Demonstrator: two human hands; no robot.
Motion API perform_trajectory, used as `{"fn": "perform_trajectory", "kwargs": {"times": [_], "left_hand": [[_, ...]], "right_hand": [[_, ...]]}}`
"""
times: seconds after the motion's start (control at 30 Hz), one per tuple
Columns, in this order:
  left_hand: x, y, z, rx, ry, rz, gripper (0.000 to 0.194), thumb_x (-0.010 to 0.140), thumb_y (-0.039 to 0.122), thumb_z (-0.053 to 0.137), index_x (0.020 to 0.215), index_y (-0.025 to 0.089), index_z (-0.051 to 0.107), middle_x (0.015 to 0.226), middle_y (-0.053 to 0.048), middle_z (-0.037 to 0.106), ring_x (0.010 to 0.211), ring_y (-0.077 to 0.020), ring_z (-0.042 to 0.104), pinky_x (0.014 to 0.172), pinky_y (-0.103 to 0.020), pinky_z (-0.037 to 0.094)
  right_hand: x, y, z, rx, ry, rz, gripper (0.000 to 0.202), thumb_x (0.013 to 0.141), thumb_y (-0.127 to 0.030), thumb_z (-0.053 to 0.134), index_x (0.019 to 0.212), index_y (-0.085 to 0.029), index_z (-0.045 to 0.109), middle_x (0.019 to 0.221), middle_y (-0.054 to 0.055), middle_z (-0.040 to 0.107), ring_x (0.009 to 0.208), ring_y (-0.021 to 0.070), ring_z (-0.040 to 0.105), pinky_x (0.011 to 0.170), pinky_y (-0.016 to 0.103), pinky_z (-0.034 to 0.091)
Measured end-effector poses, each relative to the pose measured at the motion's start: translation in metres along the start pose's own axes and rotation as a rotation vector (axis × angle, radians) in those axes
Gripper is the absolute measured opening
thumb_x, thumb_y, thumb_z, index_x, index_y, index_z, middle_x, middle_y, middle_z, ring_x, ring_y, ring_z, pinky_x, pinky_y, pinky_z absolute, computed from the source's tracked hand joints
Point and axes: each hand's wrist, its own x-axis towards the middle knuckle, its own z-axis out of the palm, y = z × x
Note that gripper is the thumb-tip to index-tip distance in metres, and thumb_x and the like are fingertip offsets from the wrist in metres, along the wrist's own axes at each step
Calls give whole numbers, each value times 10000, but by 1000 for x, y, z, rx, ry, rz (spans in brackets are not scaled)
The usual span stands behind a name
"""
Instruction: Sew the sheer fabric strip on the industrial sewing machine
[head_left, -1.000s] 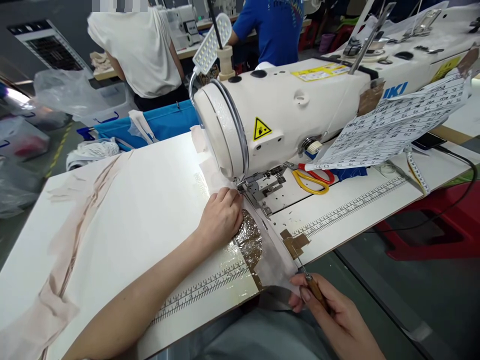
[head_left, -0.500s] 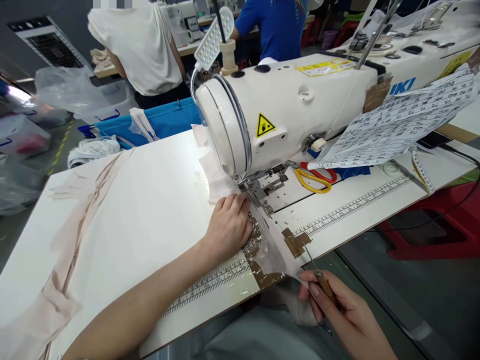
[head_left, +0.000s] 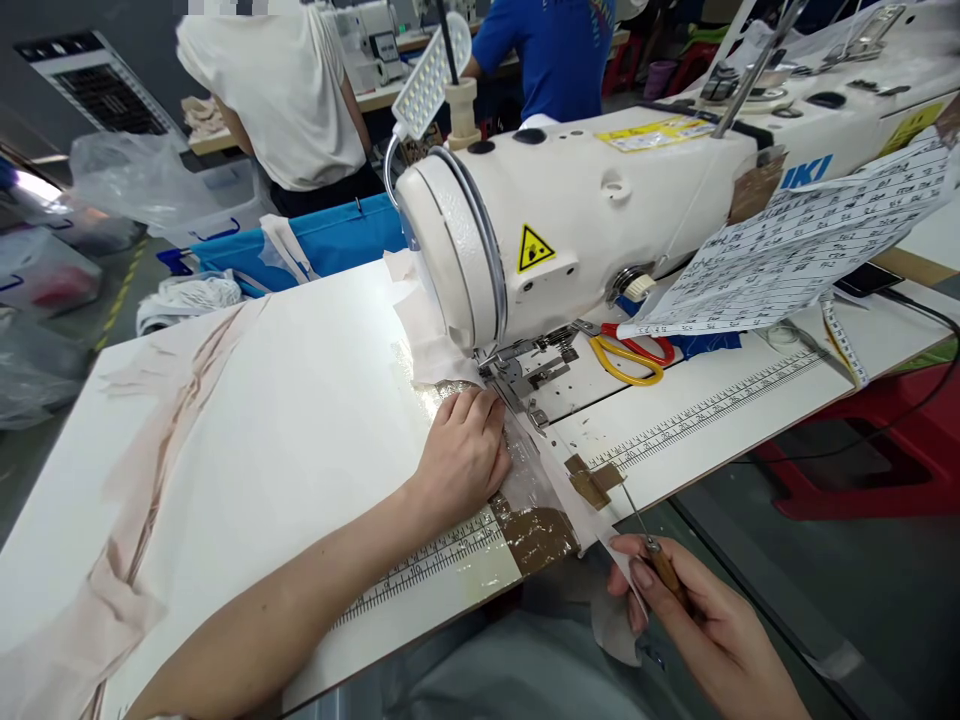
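Observation:
My left hand, its fingers curled together, presses on pale pink fabric just in front of the sewing machine's presser foot. Its fingertips are partly hidden. From there the fabric runs as a narrow strip over the table's front edge to my right hand. That hand is closed round an awl with a wooden handle, its thin metal shaft pointing up and left. The same fingers pinch the strip, whose loose end hangs below. More of this fabric lies left of the needle area.
Scissors with red and yellow handles lie beside the machine bed. A handwritten sheet leans against the machine. Long pale fabric spreads over the left of the white table. A red stool stands right; two people work beyond.
My right hand has shifted slightly right with the awl and strip, and the strip looks straighter and narrower. My left hand has moved slightly right. Brown tape shows more under the fabric.

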Motion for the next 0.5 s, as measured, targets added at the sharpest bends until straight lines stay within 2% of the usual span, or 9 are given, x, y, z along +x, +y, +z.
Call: {"fn": "perform_trajectory", "kwargs": {"times": [0.17,0.3,0.37,0.5], "left_hand": [[1,-3,2,25,10,2,345,937,212,439,1204,60,597,1250,-183,557,1146,-310,498,975,-478,472],[2,-7,4,47,10,4,382,944,220,414,1220,21,589,1239,-193,560,1119,-313,507,973,-475,473],[3,-8,5,48,9,-2,393,945,221,406,1234,19,580,1243,-196,555,1127,-319,503,970,-481,473],[4,-9,7,71,7,-8,394,951,222,387,1249,41,571,1249,-192,551,1139,-322,505,972,-488,473]], "right_hand": [[0,2,-8,-88,14,-39,342,921,-560,606,1042,-252,691,750,20,673,629,190,607,622,277,498],[-2,-1,-17,-225,50,-75,340,921,-554,594,1016,-254,721,892,56,704,734,213,603,582,274,451],[-3,-2,-21,-253,31,-86,341,935,-551,569,999,-257,729,902,58,687,679,197,562,540,279,413],[-3,2,-26,-236,-32,-122,351,954,-537,536,1015,-241,716,781,37,633,582,171,492,514,277,403]]}}
